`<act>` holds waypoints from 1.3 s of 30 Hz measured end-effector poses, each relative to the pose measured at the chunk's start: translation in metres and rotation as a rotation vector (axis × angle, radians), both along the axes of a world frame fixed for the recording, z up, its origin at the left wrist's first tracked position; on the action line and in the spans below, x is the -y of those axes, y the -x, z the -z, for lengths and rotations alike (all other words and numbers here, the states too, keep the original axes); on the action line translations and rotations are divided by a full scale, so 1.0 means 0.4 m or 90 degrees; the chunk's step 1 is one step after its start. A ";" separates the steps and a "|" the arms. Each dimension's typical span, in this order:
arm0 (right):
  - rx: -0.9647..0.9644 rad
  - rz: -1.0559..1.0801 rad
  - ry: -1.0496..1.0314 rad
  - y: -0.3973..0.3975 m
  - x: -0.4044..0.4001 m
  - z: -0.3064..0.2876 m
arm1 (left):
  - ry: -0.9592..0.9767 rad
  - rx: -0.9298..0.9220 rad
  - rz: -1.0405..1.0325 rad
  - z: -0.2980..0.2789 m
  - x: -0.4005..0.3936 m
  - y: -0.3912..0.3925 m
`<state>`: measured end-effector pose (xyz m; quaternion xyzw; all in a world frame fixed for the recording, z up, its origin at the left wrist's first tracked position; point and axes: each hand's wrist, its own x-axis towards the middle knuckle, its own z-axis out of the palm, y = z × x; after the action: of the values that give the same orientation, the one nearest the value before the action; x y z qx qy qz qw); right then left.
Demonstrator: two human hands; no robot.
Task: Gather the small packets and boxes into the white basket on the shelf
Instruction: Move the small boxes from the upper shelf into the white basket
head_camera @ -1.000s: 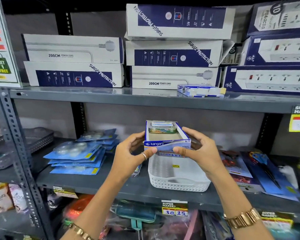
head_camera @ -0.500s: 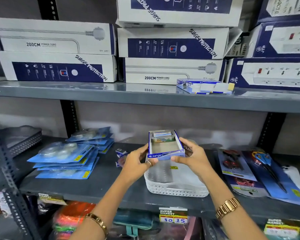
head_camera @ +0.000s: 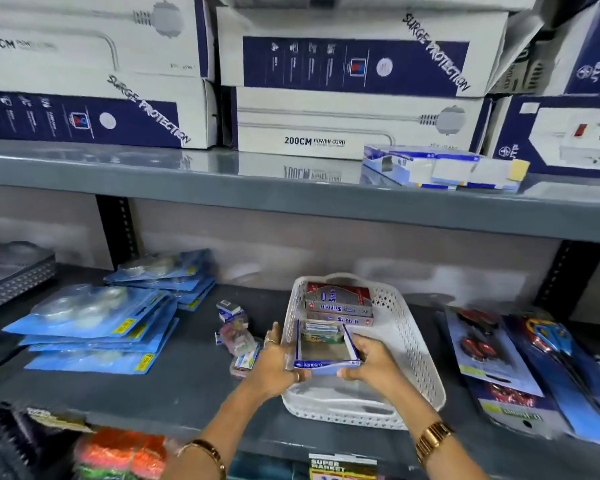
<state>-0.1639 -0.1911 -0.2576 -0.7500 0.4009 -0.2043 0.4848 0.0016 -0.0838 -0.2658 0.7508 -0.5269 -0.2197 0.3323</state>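
Observation:
An open blue Kangaro box (head_camera: 324,351) with small packets at its far end sits low inside the white basket (head_camera: 420,362) on the middle shelf. My left hand (head_camera: 274,367) grips its left front corner and my right hand (head_camera: 371,358) grips its right front corner. Behind it in the basket lie red and grey Softek boxes (head_camera: 338,303). Several small packets (head_camera: 238,336) lie loose on the shelf just left of the basket.
Blue blister packs (head_camera: 94,327) are stacked at the left, scissor cards (head_camera: 492,348) at the right. The upper shelf (head_camera: 222,188) overhangs with large surge protector boxes (head_camera: 354,123) and a flat blue-white pack (head_camera: 440,166). A grey tray (head_camera: 11,271) stands far left.
Both hands have lowered the Kangaro box from above the basket down into it. The camera has moved closer and lower, showing the Softek boxes inside.

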 end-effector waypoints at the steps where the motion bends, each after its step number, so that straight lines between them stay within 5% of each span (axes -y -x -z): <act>1: -0.020 -0.005 -0.001 -0.003 0.006 0.007 | -0.022 0.012 -0.002 0.000 0.005 -0.001; 10: -0.282 -0.047 0.070 -0.021 0.013 0.037 | -0.173 0.050 -0.023 0.008 0.043 -0.013; 19: -0.298 -0.051 0.089 -0.013 0.004 0.034 | -0.219 0.112 -0.082 0.010 0.052 0.001; 28: -0.147 0.101 0.165 0.029 -0.032 -0.048 | -0.004 0.140 -0.125 -0.047 -0.002 0.028; 39: -0.179 0.176 0.597 0.118 -0.174 -0.180 | 0.277 0.367 -0.133 -0.207 -0.112 0.134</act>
<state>-0.2112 -0.1215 -0.1856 -0.8472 0.4229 -0.3215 0.0061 -0.0518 -0.0389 -0.1829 0.7431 -0.5540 0.1527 0.3430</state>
